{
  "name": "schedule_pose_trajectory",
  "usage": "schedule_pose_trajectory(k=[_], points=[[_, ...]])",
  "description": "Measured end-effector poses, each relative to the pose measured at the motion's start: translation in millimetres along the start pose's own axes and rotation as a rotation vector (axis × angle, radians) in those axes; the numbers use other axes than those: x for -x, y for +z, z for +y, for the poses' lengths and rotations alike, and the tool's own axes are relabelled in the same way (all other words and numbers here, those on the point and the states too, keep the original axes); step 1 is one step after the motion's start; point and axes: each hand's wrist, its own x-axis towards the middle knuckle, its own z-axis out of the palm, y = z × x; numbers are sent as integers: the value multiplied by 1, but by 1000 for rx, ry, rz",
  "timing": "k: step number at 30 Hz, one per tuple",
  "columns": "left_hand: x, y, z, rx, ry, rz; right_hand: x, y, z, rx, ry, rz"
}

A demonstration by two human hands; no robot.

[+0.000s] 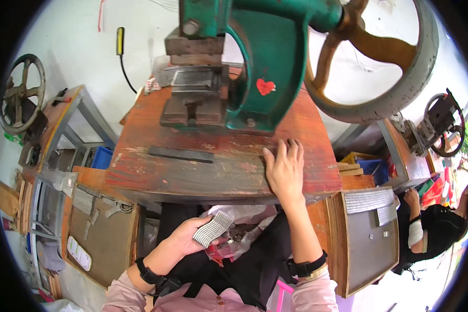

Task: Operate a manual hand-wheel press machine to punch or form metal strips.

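Observation:
My left hand (pixel 183 238) is closed round a stack of wavy metal strips (pixel 213 229), held over my lap below the table's front edge. My right hand (pixel 286 172) lies palm down on the worn red-brown table (pixel 140 179), its fingers spread and nothing seen under them. Beyond it stands a green hand press (pixel 270 57) with a red heart sticker. Left of the press body, a metal die block (pixel 195 83) sits on its base below the ram (pixel 195 49). A flat dark bar (pixel 181 154) lies on the tabletop between my hands.
At my left is a wooden tray (pixel 101 236) with metal strips and a phone (pixel 79 254). The right tray (pixel 372 249) holds rows of strips. The press's large handwheel (pixel 379 104) overhangs the right side. A plastic bag (pixel 244 229) lies on my lap. Another person (pixel 434 234) sits at far right.

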Motion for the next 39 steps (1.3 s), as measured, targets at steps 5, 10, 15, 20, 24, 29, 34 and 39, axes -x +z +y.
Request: schedule_pose_trajectory(k=[5,10,15,20,24,29,34,39], points=[[-73,-86,-48,115,-114,342,-1,3,-5,-30,6,-5],[-63,-123,-82,13,-269,403,2,11,3,-10,-50,-66],[41,-86,2,-469,445,449,5,-5,14,-1,44,-80],[169,-184,82,-1503,1005,1590,4,0,10,-3,-4,-108],[226,-247,125,-1764,807,1992,0,-1,7,2,34,-155],[235,-299,160,-1942,405,2219,-1,-4,5,10,60,-187],[228,-293,161,-1961,332,2158,-9,-20,-29,20,31,-153],[246,-268,178,-1725,359,2107,-8,-15,-24,44,5,-146]])
